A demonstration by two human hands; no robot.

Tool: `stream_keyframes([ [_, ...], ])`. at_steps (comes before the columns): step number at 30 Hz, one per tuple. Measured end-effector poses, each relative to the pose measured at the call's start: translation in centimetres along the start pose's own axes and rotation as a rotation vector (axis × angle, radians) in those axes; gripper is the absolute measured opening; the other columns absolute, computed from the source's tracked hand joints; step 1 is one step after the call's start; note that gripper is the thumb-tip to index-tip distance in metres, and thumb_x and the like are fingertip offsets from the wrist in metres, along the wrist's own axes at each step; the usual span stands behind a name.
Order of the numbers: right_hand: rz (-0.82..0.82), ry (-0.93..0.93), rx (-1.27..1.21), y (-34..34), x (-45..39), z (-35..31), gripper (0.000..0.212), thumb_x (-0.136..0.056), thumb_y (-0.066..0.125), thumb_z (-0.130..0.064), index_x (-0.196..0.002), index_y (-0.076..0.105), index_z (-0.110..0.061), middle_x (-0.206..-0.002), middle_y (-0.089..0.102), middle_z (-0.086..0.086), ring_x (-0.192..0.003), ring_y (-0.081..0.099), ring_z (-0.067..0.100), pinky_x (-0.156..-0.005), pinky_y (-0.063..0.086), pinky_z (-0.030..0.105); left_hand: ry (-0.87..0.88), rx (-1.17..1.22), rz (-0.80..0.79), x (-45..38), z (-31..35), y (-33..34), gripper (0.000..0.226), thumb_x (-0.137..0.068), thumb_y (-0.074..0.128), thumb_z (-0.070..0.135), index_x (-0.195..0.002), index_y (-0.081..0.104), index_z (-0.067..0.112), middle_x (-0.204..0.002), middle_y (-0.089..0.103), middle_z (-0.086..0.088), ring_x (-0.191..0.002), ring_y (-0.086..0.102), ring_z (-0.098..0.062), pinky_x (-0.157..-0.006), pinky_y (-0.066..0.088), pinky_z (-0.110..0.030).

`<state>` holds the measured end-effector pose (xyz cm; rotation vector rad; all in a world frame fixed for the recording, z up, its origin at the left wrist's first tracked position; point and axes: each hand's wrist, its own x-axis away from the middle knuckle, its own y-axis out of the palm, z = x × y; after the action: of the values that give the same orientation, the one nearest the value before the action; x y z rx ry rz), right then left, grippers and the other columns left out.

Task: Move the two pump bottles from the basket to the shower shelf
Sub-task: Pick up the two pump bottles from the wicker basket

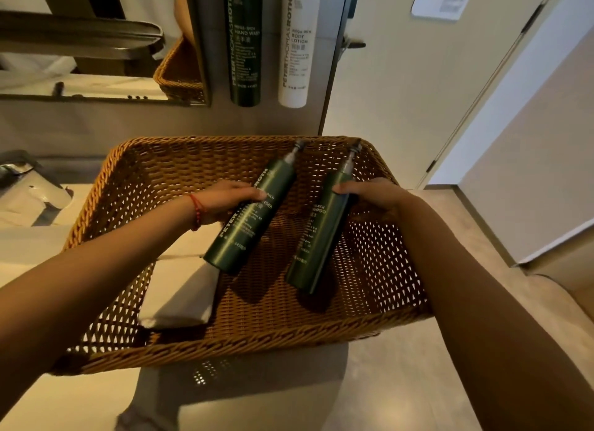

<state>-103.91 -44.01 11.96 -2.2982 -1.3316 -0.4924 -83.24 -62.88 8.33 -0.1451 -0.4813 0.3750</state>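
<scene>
— Where are the two pump bottles?

— Both lie inside the wicker basket (244,340), at the middle of the frame; the cleanser bottle (254,215) sits left of centre, tilted with its pump neck toward the basket's far rim; the shampoo bottle (324,225) lies just to its right, near it but apart, its neck pointing the same way.

— And the hands?

— The left hand (225,202) is wrapped around the cleanser bottle's upper body, with a red bracelet (196,212) on the wrist; the right hand (369,196) is wrapped around the shampoo bottle, thumb across its front.

— Anything else in the basket?

— A folded white towel (181,292) at its lower left, beside the cleanser bottle's base; above, at the top centre, a green hand wash bottle (243,44) and a white body lotion bottle (295,51) hang on the wall, side by side.
</scene>
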Motion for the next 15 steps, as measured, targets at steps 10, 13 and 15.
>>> stream_keyframes([
  [10, 0.056, -0.201, -0.294, 0.4, 6.6, -1.9, 0.046, -0.074, 0.067, -0.028, -0.110, 0.050, -0.006, -0.108, 0.060, 0.014, -0.098, 0.062, 0.026, -0.067, 0.057, 0.032, 0.132, 0.196, 0.040, 4.8, 5.4, 1.5, 0.042, -0.056, 0.063, 0.041, -0.091, 0.059, 0.018, -0.088, 0.062, -0.006, -0.077, 0.061, -0.019, -0.069, 0.049, -0.032],
  [13, 0.044, -0.235, -0.330, 1.6, 7.9, -2.4, 0.042, -0.076, 0.066, -0.027, -0.109, 0.049, -0.008, -0.105, 0.060, 0.013, -0.094, 0.062, 0.024, -0.057, 0.057, 0.028, 0.155, 0.233, 0.071, 6.5, 6.1, 1.8, 0.042, -0.055, 0.062, 0.041, -0.090, 0.058, 0.019, -0.083, 0.065, -0.004, -0.070, 0.065, -0.017, -0.062, 0.053, -0.030],
  [15, 0.018, -0.247, -0.364, 2.2, 8.5, -2.6, 0.039, -0.077, 0.065, -0.027, -0.107, 0.050, -0.009, -0.104, 0.060, 0.013, -0.094, 0.061, 0.024, -0.055, 0.057, 0.028, 0.170, 0.267, 0.090, 8.0, 6.4, 1.8, 0.040, -0.057, 0.061, 0.041, -0.090, 0.058, 0.019, -0.079, 0.067, -0.002, -0.063, 0.068, -0.013, -0.053, 0.055, -0.025],
])
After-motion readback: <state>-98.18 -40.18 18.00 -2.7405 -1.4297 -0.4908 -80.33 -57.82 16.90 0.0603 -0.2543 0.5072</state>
